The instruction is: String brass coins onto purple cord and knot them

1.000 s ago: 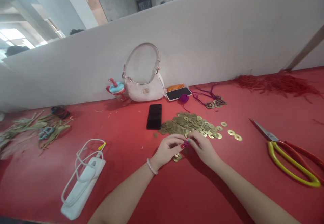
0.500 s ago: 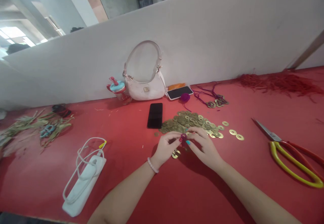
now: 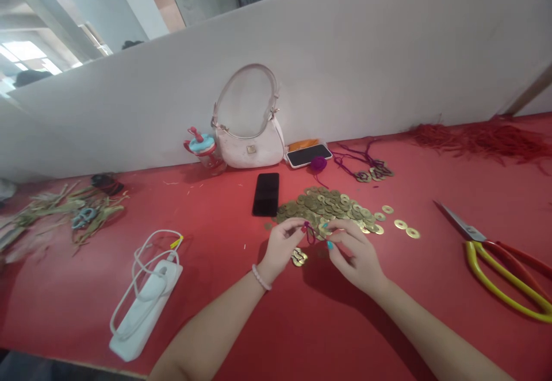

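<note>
My left hand [image 3: 282, 246] and my right hand [image 3: 356, 253] meet just above the red table [image 3: 224, 312], fingers pinched on a thin purple cord [image 3: 307, 230] between them. A small cluster of brass coins [image 3: 298, 257] hangs or lies under the left fingers, seemingly on that cord. Right behind the hands spreads a pile of holed brass coins [image 3: 330, 208], with three loose coins [image 3: 401, 224] off to its right.
A black phone [image 3: 266, 193] lies left of the pile. A white handbag [image 3: 250, 139], a cup [image 3: 202, 150], another phone [image 3: 309, 156], purple thread [image 3: 318, 164] and strung coins [image 3: 371, 174] line the partition. Yellow-handled scissors [image 3: 495, 257] lie right, a power strip [image 3: 144, 300] left, red tassels [image 3: 478, 137] far right.
Both hands have lifted slightly off the table and drifted away from me toward the pile, still pinching the cord; the coin cluster now shows below the left fingers.
</note>
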The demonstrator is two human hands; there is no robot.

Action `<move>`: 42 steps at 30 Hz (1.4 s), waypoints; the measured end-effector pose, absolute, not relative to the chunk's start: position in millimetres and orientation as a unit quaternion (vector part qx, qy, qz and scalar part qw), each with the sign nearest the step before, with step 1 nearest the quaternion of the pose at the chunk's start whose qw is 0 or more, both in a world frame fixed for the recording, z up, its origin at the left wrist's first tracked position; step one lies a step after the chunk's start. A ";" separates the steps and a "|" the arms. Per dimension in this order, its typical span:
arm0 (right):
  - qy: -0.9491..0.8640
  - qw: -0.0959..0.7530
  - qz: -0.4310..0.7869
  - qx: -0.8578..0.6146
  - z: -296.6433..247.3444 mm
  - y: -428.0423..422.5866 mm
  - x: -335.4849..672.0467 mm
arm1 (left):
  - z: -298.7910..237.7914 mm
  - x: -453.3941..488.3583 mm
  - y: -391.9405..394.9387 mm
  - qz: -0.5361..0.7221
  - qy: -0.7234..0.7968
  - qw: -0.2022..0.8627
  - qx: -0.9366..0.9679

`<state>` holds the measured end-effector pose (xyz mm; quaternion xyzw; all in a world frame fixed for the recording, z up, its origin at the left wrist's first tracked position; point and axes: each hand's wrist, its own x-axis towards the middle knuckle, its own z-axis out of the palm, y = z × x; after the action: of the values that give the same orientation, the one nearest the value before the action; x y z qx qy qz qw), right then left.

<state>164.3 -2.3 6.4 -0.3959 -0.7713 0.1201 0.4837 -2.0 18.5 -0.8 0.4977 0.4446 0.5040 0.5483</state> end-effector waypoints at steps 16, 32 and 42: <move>-0.832 0.441 0.115 -0.318 14.3 -8.2 159.5 | -1.1 -1.7 20.0 0.551 0.436 0.577 0.417; -0.784 0.431 0.149 -0.420 -3.6 9.0 163.1 | -0.1 -2.7 13.9 0.482 0.390 0.513 0.593; -0.753 0.452 0.205 -0.432 -4.6 10.2 164.8 | 1.3 -2.2 13.6 0.470 0.380 0.504 0.617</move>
<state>164.8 10.2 -4.6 -0.4322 -0.7532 0.2049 0.4516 -2.2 13.6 1.3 0.6170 0.3799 0.4696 0.5044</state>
